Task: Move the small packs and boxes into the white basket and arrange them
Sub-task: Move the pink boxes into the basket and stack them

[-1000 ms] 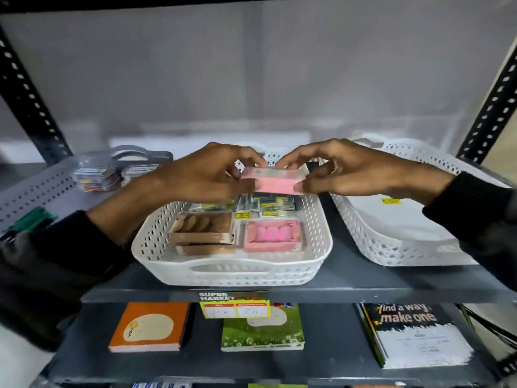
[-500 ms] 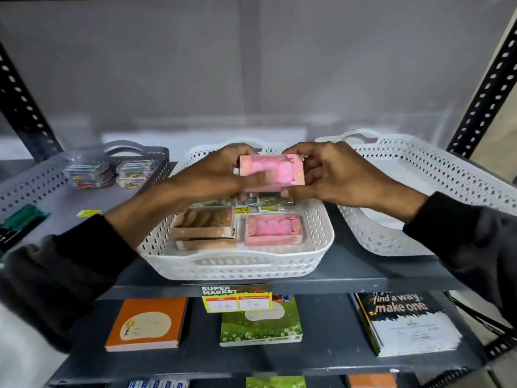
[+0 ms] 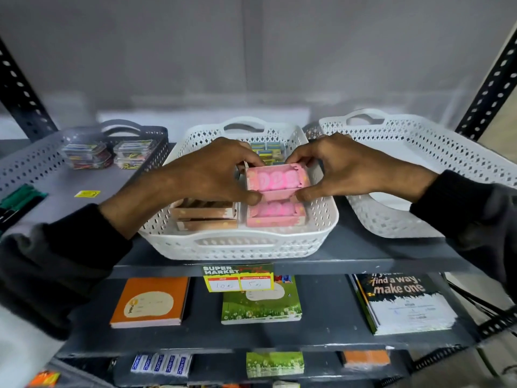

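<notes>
A pink box (image 3: 275,180) with a window showing pink pieces is pinched at its two ends by my left hand (image 3: 207,175) and my right hand (image 3: 344,166). It hovers low inside the middle white basket (image 3: 237,245), just above a second pink box (image 3: 275,217) lying at the basket's front right. Two brown boxes (image 3: 205,217) are stacked at the front left of the basket. Small yellow and blue packs (image 3: 267,149) lie at the back, partly hidden by my fingers.
A second white basket (image 3: 436,152) stands to the right, tilted. To the left, a grey tray (image 3: 25,166) holds clear packs of coloured items (image 3: 89,155). Black perforated uprights frame the shelf. Notebooks lie on the shelf below, behind a price tag (image 3: 239,277).
Both hands have brought the pink box down from above the basket's rim to just over the pink box lying inside. The view has shifted closer.
</notes>
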